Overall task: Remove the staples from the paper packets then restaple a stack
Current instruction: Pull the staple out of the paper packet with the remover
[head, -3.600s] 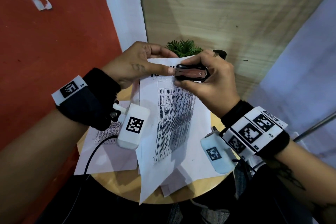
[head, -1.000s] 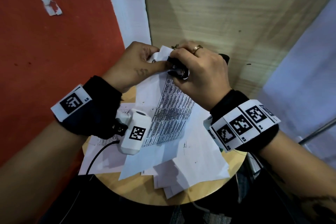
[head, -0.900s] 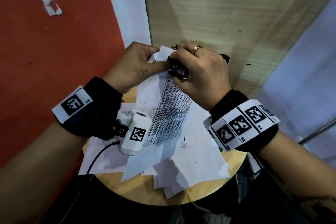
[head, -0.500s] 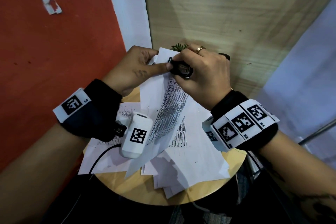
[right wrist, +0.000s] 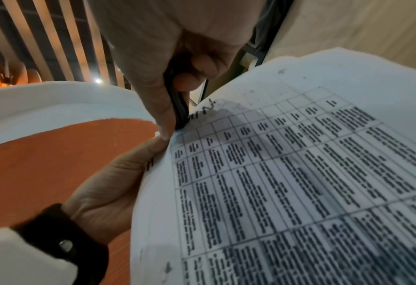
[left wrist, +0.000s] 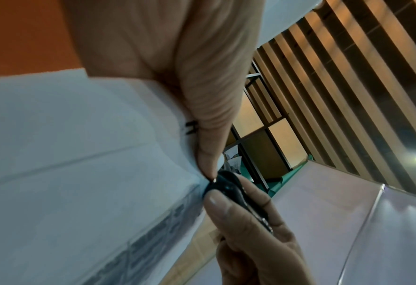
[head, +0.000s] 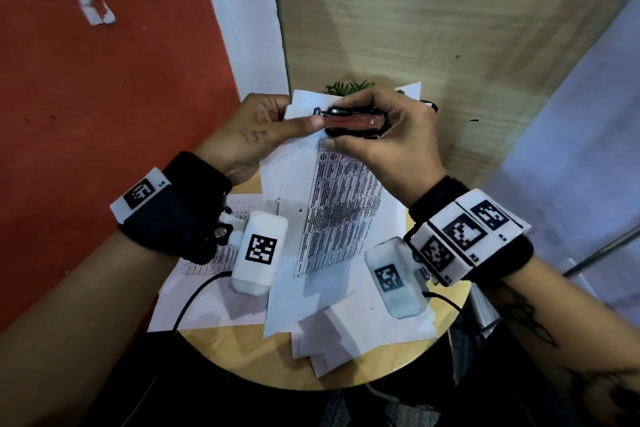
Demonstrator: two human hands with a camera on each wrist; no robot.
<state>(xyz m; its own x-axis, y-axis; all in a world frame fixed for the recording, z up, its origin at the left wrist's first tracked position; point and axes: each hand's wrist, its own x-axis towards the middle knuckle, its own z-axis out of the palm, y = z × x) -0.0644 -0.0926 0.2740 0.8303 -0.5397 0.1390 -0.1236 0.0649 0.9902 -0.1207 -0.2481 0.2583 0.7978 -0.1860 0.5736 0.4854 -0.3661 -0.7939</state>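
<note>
Paper packet (head: 332,204) is up off the tabletop (head: 242,350), held at its top edge between both hands, its printed table facing the head camera and its lower end hanging down toward the loose sheets (head: 346,333) below. Left hand (head: 249,135) pinches the top corner, thumb flat across the front of the page, the other fingers (head: 273,107) curled behind it. Right hand (head: 391,139) grips the staple remover (head: 353,121), thumb underneath and fingers wrapped over the top; the black-and-red tool lies sideways with its nose right at the tip of the left thumb, at the packet's top margin. From the left wrist, the tool's dark nose (left wrist: 222,185) sits against the paper edge just beyond the left thumb tip. From the right wrist, the thumb and fingers squeeze the black tool (right wrist: 177,104) down onto the page corner, just above the left thumb (right wrist: 150,152). Behind the right fingers, a small green plant (head: 346,87) peeks over the paper.
</note>
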